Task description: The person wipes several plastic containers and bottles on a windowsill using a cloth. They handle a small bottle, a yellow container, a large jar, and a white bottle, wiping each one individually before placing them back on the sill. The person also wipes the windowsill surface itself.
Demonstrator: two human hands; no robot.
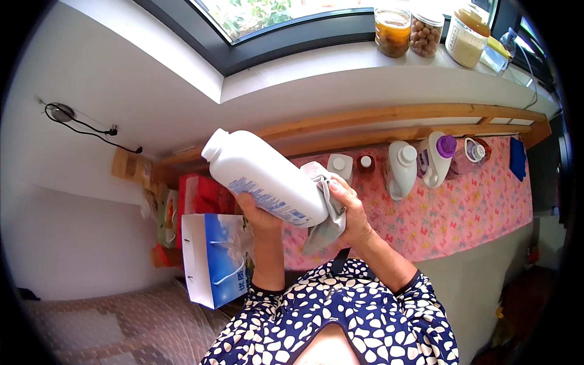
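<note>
A large white plastic bottle point(261, 170) with a white cap and blue print lies tilted across my two hands, its cap toward the upper left. My left hand point(260, 213) grips its side from below, the far fingers hidden behind it. With my right hand point(351, 210) I press a grey cloth point(328, 228) against the bottle's base; part of the cloth hangs down below. Behind the bottle stands a pink patterned cloth cover point(389, 231) on a wooden-railed surface, and a white square bottle point(339, 165) is just beyond my right hand.
Along the wooden rail point(389, 115) stand a small brown bottle point(365, 163), a white jug point(401, 170), a purple-capped bottle point(437, 161) and a clear handled bottle point(469, 157). A blue cloth point(517, 159) lies right. Left is a blue-white paper bag point(213, 258). Jars point(426, 35) line the windowsill.
</note>
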